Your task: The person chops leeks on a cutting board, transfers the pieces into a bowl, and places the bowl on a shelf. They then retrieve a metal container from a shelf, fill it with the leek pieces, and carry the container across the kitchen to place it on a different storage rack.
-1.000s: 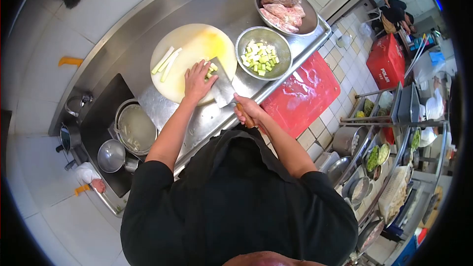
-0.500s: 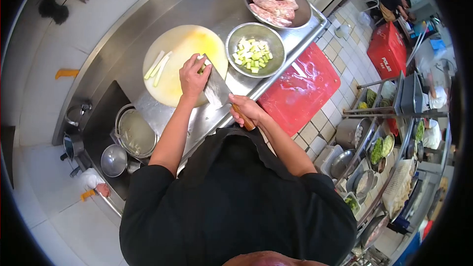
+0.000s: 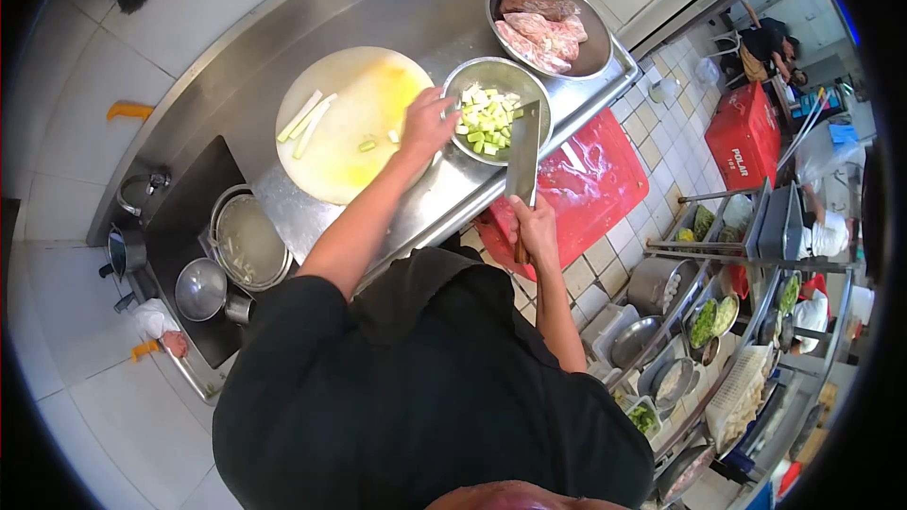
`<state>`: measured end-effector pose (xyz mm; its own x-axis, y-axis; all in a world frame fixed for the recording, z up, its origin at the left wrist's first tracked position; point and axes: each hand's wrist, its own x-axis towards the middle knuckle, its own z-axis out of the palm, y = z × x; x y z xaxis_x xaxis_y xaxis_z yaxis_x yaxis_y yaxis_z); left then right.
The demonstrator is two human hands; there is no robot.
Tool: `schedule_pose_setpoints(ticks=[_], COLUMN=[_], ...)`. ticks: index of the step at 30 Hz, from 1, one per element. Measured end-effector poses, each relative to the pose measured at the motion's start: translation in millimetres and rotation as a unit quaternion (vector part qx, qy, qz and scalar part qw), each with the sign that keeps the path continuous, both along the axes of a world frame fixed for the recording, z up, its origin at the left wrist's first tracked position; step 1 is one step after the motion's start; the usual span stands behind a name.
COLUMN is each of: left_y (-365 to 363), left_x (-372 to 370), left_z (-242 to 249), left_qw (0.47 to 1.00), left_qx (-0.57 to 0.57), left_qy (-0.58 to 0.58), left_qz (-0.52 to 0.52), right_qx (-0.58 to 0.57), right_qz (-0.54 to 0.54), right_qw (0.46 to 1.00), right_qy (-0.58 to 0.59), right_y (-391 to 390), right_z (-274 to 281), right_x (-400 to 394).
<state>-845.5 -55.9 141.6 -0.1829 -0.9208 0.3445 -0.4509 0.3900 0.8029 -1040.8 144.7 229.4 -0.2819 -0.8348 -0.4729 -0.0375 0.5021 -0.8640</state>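
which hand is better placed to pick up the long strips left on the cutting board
Left. The left hand is empty, at the edge of the round cutting board, on the same side as the strips. The right hand grips the cleaver over by the bowl of chopped vegetable, farther away.

Shiny steel bowl (image 3: pixel 463 76), cleaver (image 3: pixel 522 153) w/ wood handle.

stainless steel counter (image 3: pixel 283 14) w/ raised edge, along tiled wall. on it: round pale cutting board (image 3: pixel 354 123) at centre, steel bowl of diced green veg (image 3: pixel 491 109) just beside it on the right, steel bowl of raw meat (image 3: pixel 548 24) behind that, near counter's end.
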Motion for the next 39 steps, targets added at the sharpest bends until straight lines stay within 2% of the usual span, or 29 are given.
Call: schedule_pose_setpoints(ticks=[1,3,4,7,8,11,12,15,18,21,22,23,26,29,31,34,39], left_y=[5.4,23.2,35.4,60.5,64.7,65.5,67.1,60.2,54.4,42.1,33.3,26.2,-6.8,-14.7,2.4,33.4,126.2], left_x=[23.4,66.4,81.6,84.6,79.7,56.0,48.0,33.8,15.1,-3.5,-9.8,-13.2,-9.6,28.2,64.2,106.0,168.5], left_z=[-6.1,-23.1,-17.6,-30.4,-34.4,-47.5,-34.4,-43.1,-48.4,-12.4,-9.0,-6.0,-25.3,-38.7,-15.7,-25.9,-3.1], left_qw=[0.998,0.984,0.98,0.972,0.978,0.982,0.982,0.988,0.994,0.995,0.99,0.992,0.992,0.966,0.931,0.909,0.882], left_qx=[0.002,-0.002,0.042,0.053,0.074,0.038,0.056,0.008,-0.052,-0.082,-0.106,-0.091,-0.038,0.036,0.102,0.135,0.216], left_qy=[-0.049,-0.114,-0.125,-0.138,-0.118,-0.103,-0.112,-0.09,-0.049,-0.016,-0.042,-0.052,-0.105,-0.247,-0.328,-0.371,-0.359], left_qz=[0.04,0.137,0.149,0.18,0.157,0.154,0.139,0.127,0.084,-0.046,-0.079,-0.076,-0.063,0.072,0.121,0.136,0.215], right_qx=[0.005,0.012,0.014,0.053,0.059,0.097,0.105,0.1,0.072,0.034,0.011,-0.012,-0.03,-0.057,-0.071,-0.076,-0.049], right_qz=[0.002,0.04,0.061,0.129,0.151,0.169,0.179,0.212,0.171,0.111,0.091,0.072,-0.048,-0.1,-0.096,-0.092,-0.056], right_qw=[1.0,0.993,0.984,0.953,0.944,0.935,0.928,0.921,0.925,0.93,0.926,0.921,0.929,0.947,0.95,0.96,0.974], right_qy=[-0.006,-0.113,-0.166,-0.268,-0.286,-0.297,-0.309,-0.312,-0.333,-0.349,-0.366,-0.383,-0.367,-0.299,-0.288,-0.255,-0.214], right_y=[2.1,4.7,3.9,-5.9,-10.5,-17.6,-20.5,-25.8,-16.1,-4.7,-0.6,3.1,8.4,5.8,7.7,10.0,7.2], right_z=[0.0,-10.4,-17.3,-42.3,-56.0,-65.8,-64.2,-63.1,-55.3,-36.2,-27.8,-22.8,-38.1,-34.8,-38.8,-40.9,-33.4], right_x=[-1.2,-2.4,-2.5,10.4,16.6,36.5,41.9,47.1,40.9,22.4,15.9,9.6,-10.5,-23.5,-31.8,-32.1,-4.9])
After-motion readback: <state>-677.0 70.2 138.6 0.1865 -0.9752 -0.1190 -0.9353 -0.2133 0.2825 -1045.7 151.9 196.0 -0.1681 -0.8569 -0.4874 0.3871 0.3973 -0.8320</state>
